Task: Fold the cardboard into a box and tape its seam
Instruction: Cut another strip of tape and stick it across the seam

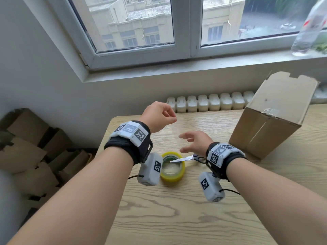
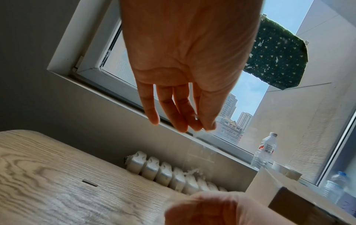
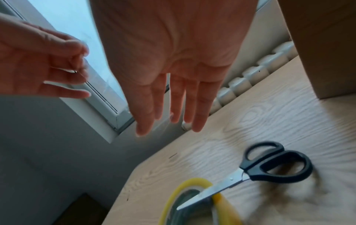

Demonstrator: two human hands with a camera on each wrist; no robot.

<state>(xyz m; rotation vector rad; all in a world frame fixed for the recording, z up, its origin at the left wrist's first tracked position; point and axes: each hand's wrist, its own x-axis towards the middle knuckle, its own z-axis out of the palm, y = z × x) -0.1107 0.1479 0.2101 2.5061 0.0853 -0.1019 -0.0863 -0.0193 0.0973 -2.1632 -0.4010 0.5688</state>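
While it lies tipped on its side at about two o'clock on the wood-grain counter (image 1: 177, 218), the cardboard box (image 1: 272, 119) shows a taped seam on its near face and loose flaps at its far end. At the centre a yellow tape roll (image 1: 172, 167) lies flat, with black-handled scissors (image 1: 187, 158) resting their blades across its rim. Above these, the left hand (image 1: 159, 115) is raised, thumb and fingertips pinched together on a clear tape strip (image 2: 200, 152), which is faint and hard to trace. The right hand (image 1: 194, 141) hovers with fingers spread and straight, holding nothing, blurred in the head view. A white radiator (image 1: 210, 103) runs behind the counter at twelve o'clock under a window (image 1: 187, 27). Flattened cardboard (image 1: 26, 156) is heaped on the floor at nine o'clock. Only the left wrist view shows the strip hanging and a water bottle (image 2: 265, 150) upright on the sill; only the right wrist view shows the scissor handles whole.
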